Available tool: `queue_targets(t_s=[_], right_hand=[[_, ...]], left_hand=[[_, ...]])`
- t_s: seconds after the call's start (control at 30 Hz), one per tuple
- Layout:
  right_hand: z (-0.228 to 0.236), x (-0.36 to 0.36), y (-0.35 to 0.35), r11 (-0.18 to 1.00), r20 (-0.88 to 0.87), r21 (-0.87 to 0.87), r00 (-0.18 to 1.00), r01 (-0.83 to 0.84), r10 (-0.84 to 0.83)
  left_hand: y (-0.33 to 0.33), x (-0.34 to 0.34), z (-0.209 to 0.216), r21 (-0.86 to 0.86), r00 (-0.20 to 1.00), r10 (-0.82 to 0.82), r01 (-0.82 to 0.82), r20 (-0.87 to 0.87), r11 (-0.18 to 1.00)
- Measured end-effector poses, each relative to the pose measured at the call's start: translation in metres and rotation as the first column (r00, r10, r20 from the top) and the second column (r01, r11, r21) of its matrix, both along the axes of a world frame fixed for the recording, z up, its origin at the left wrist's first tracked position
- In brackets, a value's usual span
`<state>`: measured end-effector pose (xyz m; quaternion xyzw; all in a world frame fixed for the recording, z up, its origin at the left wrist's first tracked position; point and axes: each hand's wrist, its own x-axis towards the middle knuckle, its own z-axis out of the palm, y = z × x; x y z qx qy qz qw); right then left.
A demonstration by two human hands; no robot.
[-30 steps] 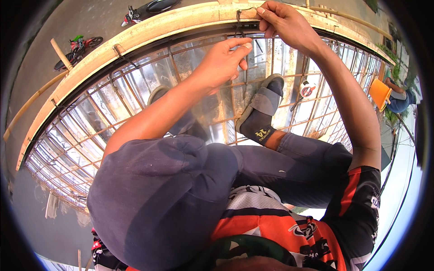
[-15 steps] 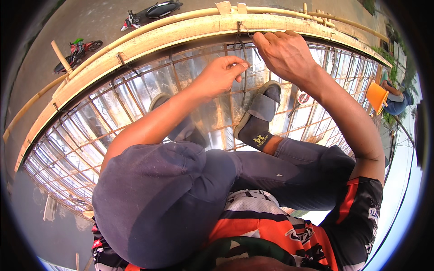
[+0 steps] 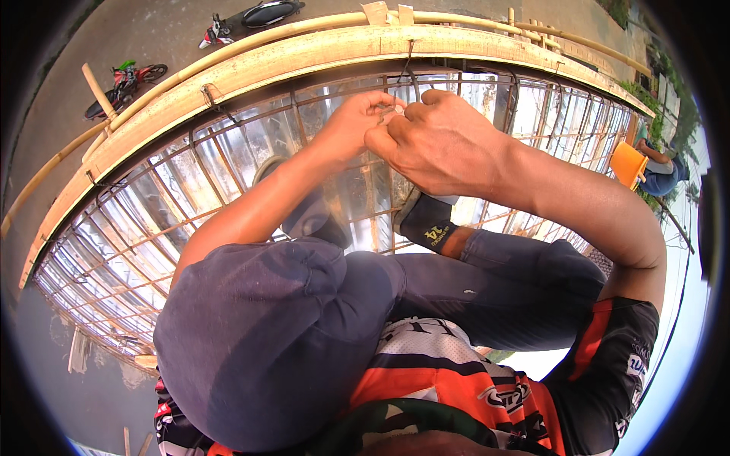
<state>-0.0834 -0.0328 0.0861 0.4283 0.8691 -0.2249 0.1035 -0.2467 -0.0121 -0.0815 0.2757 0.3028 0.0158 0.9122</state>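
Observation:
My left hand (image 3: pixel 351 129) and my right hand (image 3: pixel 449 143) meet just inside the timber edge board (image 3: pixel 304 61), over the mesh of rusty steel rods (image 3: pixel 220 137). The left thumb and fingers are pinched together, and the right fingers are curled shut beside them. Whatever lies between the fingertips is too small and covered to make out. A dark tie wire (image 3: pixel 411 53) hangs over the board just above the right hand, and a similar wire (image 3: pixel 209 97) loops over it farther left. My sandalled feet rest on the mesh below, the right one partly behind my right hand.
Shiny corrugated metal sheets (image 3: pixel 266 125) lie beneath the rods. A bamboo pole (image 3: pixel 304 29) runs outside the board. Beyond and below it, motorbikes (image 3: pixel 262 17) stand on the paved ground. At the far right is another person (image 3: pixel 663 175) beside an orange object (image 3: pixel 629 165).
My right hand has come down from the timber board toward me and leftward, meeting the left hand. My left hand has shifted only slightly, still pinched.

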Motion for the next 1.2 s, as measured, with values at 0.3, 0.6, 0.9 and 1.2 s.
queue_targets(t_s=[0.3,0.6,0.9,1.2], right_hand=[[0.005,0.138,-0.078,0.942,0.483,-0.322,0.873,0.098,0.074],[-0.022,0.097,-0.103,0.71,0.156,-0.618,0.938,0.338,-0.31],[-0.088,0.059,-0.134,0.533,0.037,-0.725,0.797,0.436,-0.602],[-0.118,0.038,-0.124,0.134,0.102,-0.882,0.459,0.452,-0.882]], left_hand=[[0.013,-0.005,0.022,0.767,0.918,-0.133,0.386,-0.373,0.513],[0.031,0.01,0.006,0.893,0.89,0.075,0.447,-0.449,0.04],[0.017,0.029,0.0,0.858,0.856,0.083,0.513,-0.51,-0.011],[0.004,0.039,-0.018,0.862,0.867,0.197,0.487,-0.458,-0.139]])
